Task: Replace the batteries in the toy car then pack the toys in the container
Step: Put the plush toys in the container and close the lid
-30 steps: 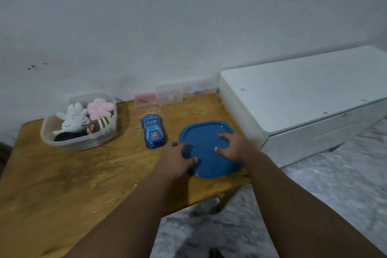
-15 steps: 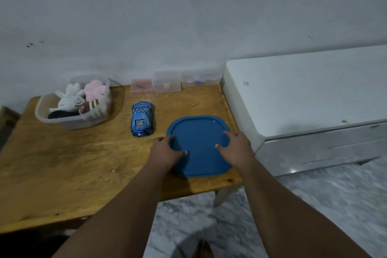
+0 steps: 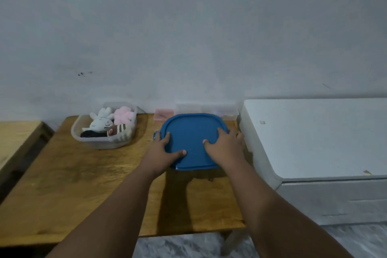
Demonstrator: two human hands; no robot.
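Observation:
I hold a blue plastic lid (image 3: 191,132) with both hands, raised a little above the wooden table (image 3: 83,184) so that it casts a shadow below. My left hand (image 3: 162,151) grips its left edge, thumb on top. My right hand (image 3: 225,144) grips its right edge. The lid hides the blue toy car; only a sliver of blue (image 3: 156,133) peeks out by my left fingers. A clear container (image 3: 98,145) at the back left holds a white bunny plush (image 3: 100,122), a pink plush (image 3: 123,114) and a brown striped plush (image 3: 117,129).
Small clear and pink boxes (image 3: 164,114) line the wall behind the lid. A white cabinet (image 3: 314,138) stands against the table's right side. A second wooden table (image 3: 16,138) stands to the left. Marble floor lies below the front edge.
The lid has come up off the table and moved back and left in both hands, so it now covers the toy car. My view has also shifted.

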